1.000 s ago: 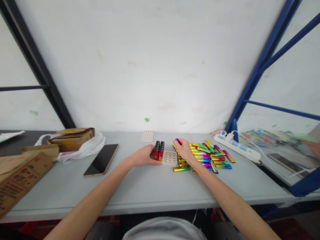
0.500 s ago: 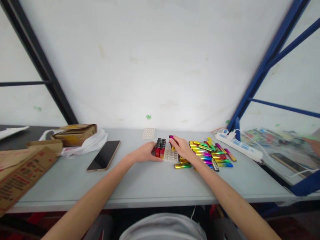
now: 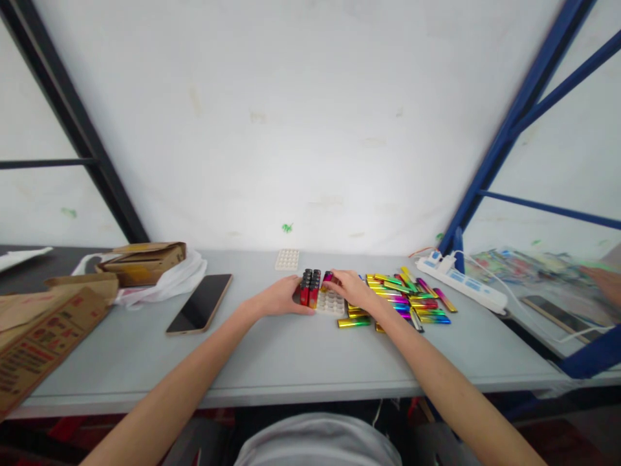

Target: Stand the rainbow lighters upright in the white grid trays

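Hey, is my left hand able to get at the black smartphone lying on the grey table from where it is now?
Probably yes: the left hand rests by the white tray, and the grey table looks bare between it and the black smartphone.

A second ago my right hand (image 3: 350, 288) was over the heap of loose lighters (image 3: 410, 299), pinching a magenta lighter (image 3: 328, 278) clear of the pile. Since then I have carried it leftward across the white tray (image 3: 330, 302); half a second ago it stood upright above the tray's far edge, and now it sits lower, just beside the block of lighters (image 3: 309, 287) already standing in the tray. My fingers have closed down over its top. My view has also drifted slightly, so the desk (image 3: 291, 362) items sit a little higher than at first.
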`<state>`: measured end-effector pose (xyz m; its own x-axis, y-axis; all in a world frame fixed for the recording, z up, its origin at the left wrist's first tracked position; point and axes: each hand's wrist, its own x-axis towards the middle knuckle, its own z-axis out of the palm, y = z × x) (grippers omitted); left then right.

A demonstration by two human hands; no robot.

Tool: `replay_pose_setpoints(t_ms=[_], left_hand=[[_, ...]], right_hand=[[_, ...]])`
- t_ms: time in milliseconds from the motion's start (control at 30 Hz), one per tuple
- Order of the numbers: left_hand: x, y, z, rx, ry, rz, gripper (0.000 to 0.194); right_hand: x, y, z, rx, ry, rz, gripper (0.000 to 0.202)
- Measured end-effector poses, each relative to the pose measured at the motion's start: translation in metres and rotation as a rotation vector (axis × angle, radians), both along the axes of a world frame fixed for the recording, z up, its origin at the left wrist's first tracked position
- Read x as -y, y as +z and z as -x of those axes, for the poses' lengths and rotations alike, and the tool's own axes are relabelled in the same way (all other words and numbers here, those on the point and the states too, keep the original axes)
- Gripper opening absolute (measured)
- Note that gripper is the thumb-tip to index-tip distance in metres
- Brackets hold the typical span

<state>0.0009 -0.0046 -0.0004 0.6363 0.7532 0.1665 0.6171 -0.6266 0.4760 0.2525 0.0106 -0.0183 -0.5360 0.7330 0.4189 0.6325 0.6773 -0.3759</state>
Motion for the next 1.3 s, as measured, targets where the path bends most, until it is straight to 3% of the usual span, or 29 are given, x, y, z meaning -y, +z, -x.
replay_pose_setpoints(t_ms=[267, 333, 400, 500, 600, 700, 833, 1100, 1300], left_hand=[[-0.001, -0.001, 0.001, -0.002, 0.006, 0.014, 0.066], [0.000, 0.000, 0.001, -0.017, 0.011, 0.021, 0.067], [0.000, 0.001, 0.001, -0.038, 0.014, 0.021, 0.066], [0.001, 0.001, 0.000, -0.045, 0.017, 0.005, 0.064], [0.001, 0.001, 0.000, -0.042, 0.028, -0.005, 0.066], [0.001, 0.001, 0.000, -0.048, 0.028, -0.009, 0.065], [0.001, 0.002, 0.000, -0.064, 0.026, -0.009, 0.065], [-0.002, -0.002, 0.001, -0.052, 0.004, -0.018, 0.065], [-0.002, -0.001, 0.001, -0.038, 0.002, -0.021, 0.063]], right_hand=[[0.003, 0.011, -0.002, 0.013, 0.026, 0.016, 0.029], [0.002, 0.017, -0.014, -0.036, 0.041, 0.046, 0.035], [-0.002, 0.020, -0.032, -0.081, -0.039, -0.002, 0.042], [-0.011, 0.017, -0.057, -0.030, -0.126, -0.070, 0.032], [-0.018, 0.007, -0.070, 0.050, -0.094, 0.020, 0.027], [-0.021, -0.001, -0.070, 0.063, -0.116, 0.093, 0.022], [-0.021, -0.002, -0.065, 0.044, -0.131, 0.073, 0.022], [-0.020, 0.009, -0.066, 0.043, -0.137, 0.037, 0.026], [-0.009, 0.024, -0.058, -0.165, -0.170, 0.017, 0.038]])
